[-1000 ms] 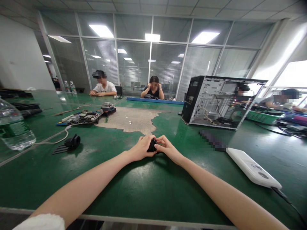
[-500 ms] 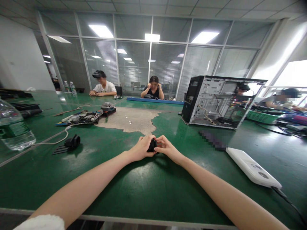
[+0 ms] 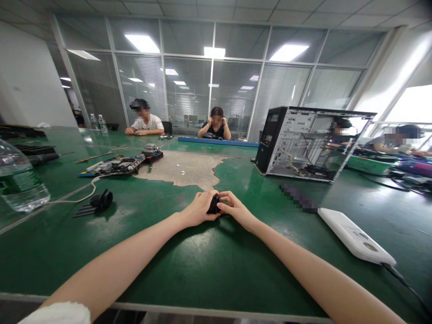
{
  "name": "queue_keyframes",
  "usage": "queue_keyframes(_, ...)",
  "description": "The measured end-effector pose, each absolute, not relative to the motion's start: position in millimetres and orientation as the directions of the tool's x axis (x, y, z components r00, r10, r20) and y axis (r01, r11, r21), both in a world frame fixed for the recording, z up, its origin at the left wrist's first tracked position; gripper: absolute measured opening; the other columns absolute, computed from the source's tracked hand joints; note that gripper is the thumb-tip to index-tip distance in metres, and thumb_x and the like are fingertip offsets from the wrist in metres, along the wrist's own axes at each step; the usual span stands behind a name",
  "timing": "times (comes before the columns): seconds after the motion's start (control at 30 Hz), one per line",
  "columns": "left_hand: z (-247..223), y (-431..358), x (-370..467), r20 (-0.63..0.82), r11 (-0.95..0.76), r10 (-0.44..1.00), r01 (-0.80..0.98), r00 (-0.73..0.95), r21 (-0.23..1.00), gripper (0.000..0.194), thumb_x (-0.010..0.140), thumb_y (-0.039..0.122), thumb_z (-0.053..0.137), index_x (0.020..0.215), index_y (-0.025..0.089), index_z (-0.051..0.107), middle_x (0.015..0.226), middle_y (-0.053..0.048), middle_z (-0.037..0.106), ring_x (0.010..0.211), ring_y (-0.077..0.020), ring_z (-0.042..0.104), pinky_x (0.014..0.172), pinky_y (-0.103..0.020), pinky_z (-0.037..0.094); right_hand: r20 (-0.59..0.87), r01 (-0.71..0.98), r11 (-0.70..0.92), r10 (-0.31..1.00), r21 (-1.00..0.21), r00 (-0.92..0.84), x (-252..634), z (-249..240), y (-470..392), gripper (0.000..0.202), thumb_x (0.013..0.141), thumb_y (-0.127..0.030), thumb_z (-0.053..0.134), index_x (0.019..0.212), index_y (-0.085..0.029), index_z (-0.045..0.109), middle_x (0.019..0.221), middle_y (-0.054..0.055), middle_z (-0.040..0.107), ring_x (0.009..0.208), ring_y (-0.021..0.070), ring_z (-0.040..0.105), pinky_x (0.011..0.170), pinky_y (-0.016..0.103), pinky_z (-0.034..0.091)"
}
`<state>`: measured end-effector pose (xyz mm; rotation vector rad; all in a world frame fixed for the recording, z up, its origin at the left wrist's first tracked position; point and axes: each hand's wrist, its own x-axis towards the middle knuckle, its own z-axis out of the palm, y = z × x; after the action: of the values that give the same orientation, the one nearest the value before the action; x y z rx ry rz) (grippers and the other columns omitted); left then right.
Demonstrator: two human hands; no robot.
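Note:
Between my two hands is a small black part (image 3: 213, 205), too covered by fingers to name its kind. My left hand (image 3: 201, 208) is closed round its left side. From the other side my right hand (image 3: 234, 208) pinches it with thumb and fingers. Both hands are low over the green table (image 3: 189, 270), near its middle. A black part with long prongs and a round end (image 3: 99, 202) lies on the table to the left of my left forearm.
An opened computer case (image 3: 270, 144) stands back right; a white power bank-like device (image 3: 354, 236) with a cable lies nearer. To the left are a circuit board (image 3: 114, 165) and a water bottle (image 3: 22, 184). Several people sit around, two of them across the table (image 3: 148, 125).
The fingers of my right hand have shifted slightly on the black part, and the part appears a little turned. My left hand stays in place.

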<state>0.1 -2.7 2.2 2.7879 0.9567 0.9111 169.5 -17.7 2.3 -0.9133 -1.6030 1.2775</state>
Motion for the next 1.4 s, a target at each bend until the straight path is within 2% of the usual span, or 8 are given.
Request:
queue_keyframes(0.23,2.4,-2.8,-0.3,0.505,-0.801,0.585,0.550,0.635,0.237,0.057,0.069,0.033,0.057,0.115,0.019,0.026,0.109,-0.007,0.048,0.098,-0.0221,0.047,0.085,-0.037,0.030,0.265,-0.030,0.277,0.875,-0.960,-0.405,170.6,5.2,-20.1,0.033,0.061,-0.024,0.067,0.085,-0.022,0.043,0.091,0.000,0.052,0.084,0.0135,0.053,0.071,0.028,0.043)
queue_keyframes(0.4,2.8,-2.8,-0.2,0.512,-0.805,0.578,0.548,0.636,0.229,0.056,0.070,0.034,0.056,0.115,0.019,0.026,0.109,-0.008,0.047,0.100,-0.0222,0.046,0.085,-0.037,0.031,0.243,-0.015,0.257,0.895,-0.966,-0.375,168.9,2.9,-19.5,0.025,0.068,-0.029,0.061,0.084,-0.022,0.043,0.089,-0.001,0.051,0.078,0.0115,0.053,0.067,0.027,0.044)
queue_keyframes(0.53,2.7,-2.6,0.4,0.514,-0.805,0.578,0.544,0.633,0.236,0.055,0.070,0.035,0.055,0.115,0.020,0.026,0.109,-0.008,0.047,0.099,-0.0220,0.047,0.084,-0.037,0.031,0.215,0.022,0.239,0.907,-0.971,-0.362,168.2,1.8,-19.1,0.028,0.069,-0.032,0.060,0.089,-0.022,0.043,0.086,-0.002,0.051,0.071,0.0096,0.053,0.066,0.027,0.044)
queue_keyframes(0.7,2.5,-2.7,1.1,0.522,-0.808,0.574,0.540,0.631,0.236,0.054,0.071,0.034,0.055,0.115,0.020,0.026,0.110,-0.008,0.047,0.100,-0.0218,0.047,0.085,-0.037,0.031,0.194,0.049,0.226,0.915,-0.973,-0.352,168.7,3.2,-19.5,0.033,0.069,-0.032,0.059,0.095,-0.023,0.042,0.085,-0.001,0.051,0.070,0.0105,0.054,0.067,0.029,0.044)
queue_keyframes(0.93,1.0,-1.8,0.1,0.513,-0.802,0.581,0.552,0.632,0.227,0.056,0.069,0.033,0.057,0.114,0.018,0.028,0.107,-0.008,0.048,0.098,-0.0224,0.047,0.085,-0.037,0.031,0.262,-0.034,0.272,0.876,-0.962,-0.405,170.3,4.1,-19.4,0.032,0.061,-0.025,0.067,0.083,-0.021,0.043,0.093,-0.001,0.051,0.083,0.0130,0.054,0.070,0.027,0.044)
queue_keyframes(1.07,1.5,-2.4,0.3,0.515,-0.801,0.583,0.552,0.628,0.233,0.057,0.068,0.033,0.057,0.114,0.018,0.028,0.108,-0.008,0.048,0.099,-0.0224,0.047,0.085,-0.037,0.031,0.244,-0.032,0.251,0.892,-0.967,-0.379,169.6,3.7,-19.9,0.027,0.065,-0.030,0.063,0.080,-0.021,0.043,0.090,-0.001,0.051,0.075,0.0107,0.054,0.066,0.026,0.044)
queue_keyframes(1.17,2.4,-2.8,0.8,0.516,-0.803,0.582,0.545,0.629,0.241,0.056,0.069,0.034,0.056,0.114,0.020,0.027,0.109,-0.007,0.048,0.099,-0.0219,0.047,0.085,-0.037,0.031,0.230,-0.010,0.244,0.899,-0.970,-0.372,169.2,2.4,-19.3,0.026,0.067,-0.032,0.061,0.083,-0.021,0.043,0.088,-0.002,0.051,0.069,0.0089,0.053,0.064,0.025,0.044)
queue_keyframes(1.4,2.4,-2.4,0.7,0.518,-0.807,0.578,0.537,0.630,0.247,0.055,0.071,0.036,0.055,0.114,0.020,0.026,0.112,-0.008,0.047,0.101,-0.0220,0.046,0.086,-0.037,0.030,0.191,0.041,0.220,0.916,-0.975,-0.353,169.4,1.9,-17.7,0.034,0.067,-0.035,0.061,0.093,-0.022,0.043,0.089,0.000,0.051,0.072,0.0103,0.054,0.065,0.027,0.045)
